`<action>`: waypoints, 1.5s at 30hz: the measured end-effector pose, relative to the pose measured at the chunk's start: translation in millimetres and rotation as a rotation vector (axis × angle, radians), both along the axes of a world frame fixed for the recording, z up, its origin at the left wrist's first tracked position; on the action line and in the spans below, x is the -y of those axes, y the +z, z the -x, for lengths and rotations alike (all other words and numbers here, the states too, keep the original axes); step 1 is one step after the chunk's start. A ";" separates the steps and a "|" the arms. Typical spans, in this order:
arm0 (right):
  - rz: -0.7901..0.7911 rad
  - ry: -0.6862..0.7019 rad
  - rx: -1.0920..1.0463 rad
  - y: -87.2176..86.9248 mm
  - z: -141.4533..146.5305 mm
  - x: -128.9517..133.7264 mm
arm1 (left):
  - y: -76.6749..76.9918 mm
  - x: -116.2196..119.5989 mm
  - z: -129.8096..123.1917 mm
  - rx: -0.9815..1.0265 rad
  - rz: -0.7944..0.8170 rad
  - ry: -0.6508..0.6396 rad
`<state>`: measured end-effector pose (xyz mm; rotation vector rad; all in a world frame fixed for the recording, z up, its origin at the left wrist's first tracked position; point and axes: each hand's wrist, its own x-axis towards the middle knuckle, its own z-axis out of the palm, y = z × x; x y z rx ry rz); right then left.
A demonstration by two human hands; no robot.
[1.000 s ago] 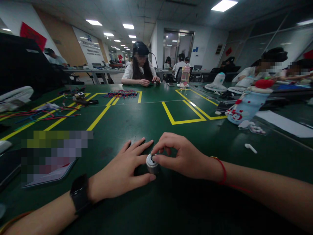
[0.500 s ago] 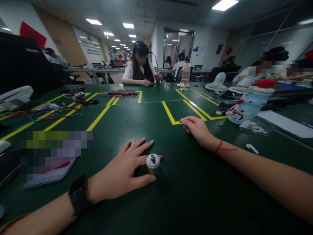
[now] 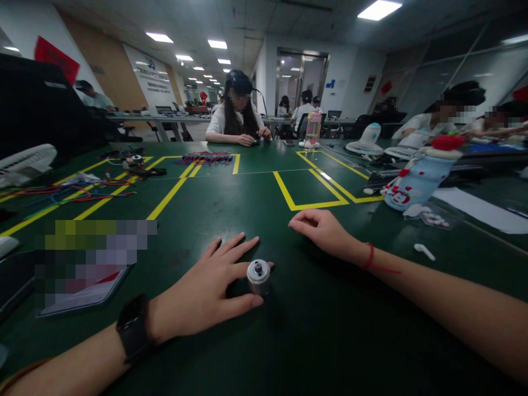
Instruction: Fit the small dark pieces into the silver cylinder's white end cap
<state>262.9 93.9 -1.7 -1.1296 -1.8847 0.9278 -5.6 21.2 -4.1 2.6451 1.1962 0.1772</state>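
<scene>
A small silver cylindrical motor (image 3: 259, 279) stands upright on the green table, its short shaft pointing up. My left hand (image 3: 206, 286) lies palm down beside it, with thumb and index finger around the motor's sides and the other fingers spread flat on the table. To the right and farther forward is my right hand (image 3: 324, 232), its thumb and fingertips pinched together above the table. Whatever may be between those fingertips is too small or hidden to make out. A gap separates my right hand from the motor.
Red and blue wires (image 3: 206, 158) lie in a heap ahead. Loose cables (image 3: 82, 192) and a blurred flat packet (image 3: 94, 275) are at left. A blue bottle (image 3: 421, 179), a white earbud (image 3: 424, 252) and paper (image 3: 480, 209) lie right. Across the table sits a person (image 3: 237, 110).
My right hand has come nearer and slightly left, away from the yellow tape corner, fingers still pinched. My left hand and the motor have stayed in place.
</scene>
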 end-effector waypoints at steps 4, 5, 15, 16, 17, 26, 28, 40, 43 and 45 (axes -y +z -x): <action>-0.041 0.257 0.044 15.9 21.8 36.4 | -2.0 -1.3 -0.7 -0.009 -0.010 -0.009; -0.082 0.300 0.053 19.3 26.1 44.2 | -2.5 -1.5 -0.8 -0.007 -0.010 -0.013; -0.195 0.305 0.052 24.3 46.0 62.9 | -3.1 1.4 1.1 0.040 -0.020 -0.019; -0.192 0.283 0.030 25.6 45.1 61.5 | -3.0 1.4 1.4 0.040 -0.017 -0.017; -0.189 0.262 0.008 27.1 43.2 59.8 | -2.7 1.3 1.6 0.037 -0.014 -0.016; -0.175 0.563 0.284 13.8 9.9 36.6 | -0.6 0.1 0.5 0.008 -0.001 -0.012; -0.208 0.588 0.347 8.4 7.4 33.4 | -1.6 -1.5 -1.0 0.006 -0.003 -0.016; -0.216 0.573 0.296 8.3 3.3 31.7 | -0.8 -2.1 -3.1 -0.046 0.006 -0.020; -0.157 0.379 0.188 11.1 -0.5 23.0 | -1.3 -1.5 -3.5 -0.046 -0.002 -0.013; -0.109 0.172 0.111 8.9 -7.0 10.5 | -1.7 -1.5 -3.9 -0.051 -0.007 -0.009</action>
